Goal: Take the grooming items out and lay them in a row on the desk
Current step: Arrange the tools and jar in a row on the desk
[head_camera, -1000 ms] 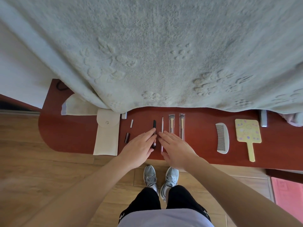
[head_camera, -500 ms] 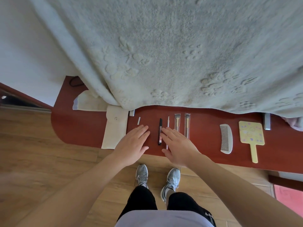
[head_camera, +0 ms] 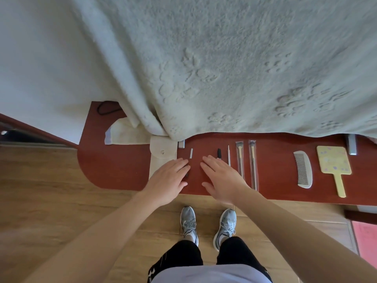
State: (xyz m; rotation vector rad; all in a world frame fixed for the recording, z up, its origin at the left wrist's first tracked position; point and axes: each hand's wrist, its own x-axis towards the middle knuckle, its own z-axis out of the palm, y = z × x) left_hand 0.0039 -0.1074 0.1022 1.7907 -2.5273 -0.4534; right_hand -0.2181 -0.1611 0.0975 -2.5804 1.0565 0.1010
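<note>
Left hand (head_camera: 168, 177) flat, fingers straight, tips over dark stick (head_camera: 186, 173). Stick mostly hidden, long axis near-far, just right of pouch (head_camera: 161, 155). Right hand (head_camera: 222, 178) flat, holds nothing, pen (head_camera: 219, 153) at its fingertips. Left hand nearer stick. Comb (head_camera: 303, 172) and mirror (head_camera: 331, 162) lie in row, far right.

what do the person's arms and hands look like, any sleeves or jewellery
No sleeves show: the left arm and right arm are bare to the frame edge. The left hand and right hand wear no gloves, and no watch, bracelet or ring is visible.
</note>
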